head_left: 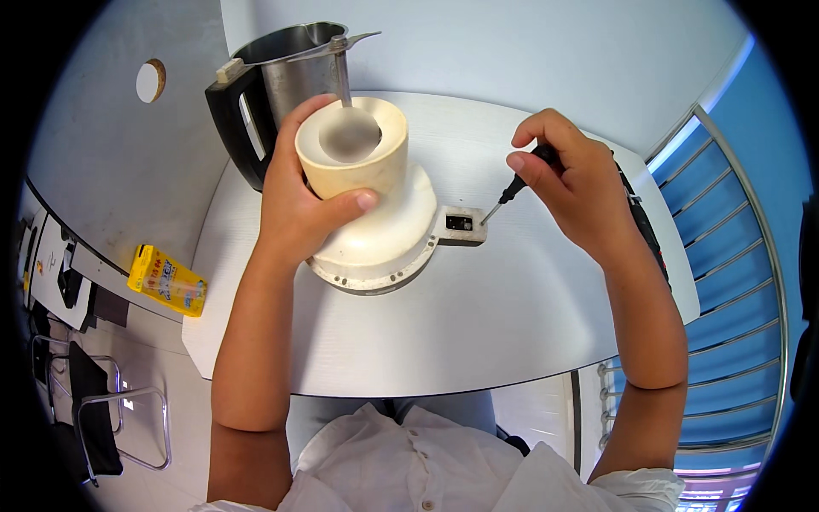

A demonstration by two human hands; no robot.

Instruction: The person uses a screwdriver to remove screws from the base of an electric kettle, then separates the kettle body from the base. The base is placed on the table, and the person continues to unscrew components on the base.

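My left hand is wrapped round the upturned cream motor head of what looks like a soy milk maker, thumb on its raised collar. A metal shaft with a blade at its top stands up from the collar, whose middle is blurred. From the right side of the head juts a small block with a dark power socket. My right hand pinches the black handle of a small screwdriver. Its tip meets the outer end of the socket block, at or beside a screw hole.
Behind my left hand stands a steel jug with a black handle. A yellow pouch lies at the white table's left edge. Beyond my right wrist is a partly hidden black case. Metal railings stand to the right; chairs at lower left.
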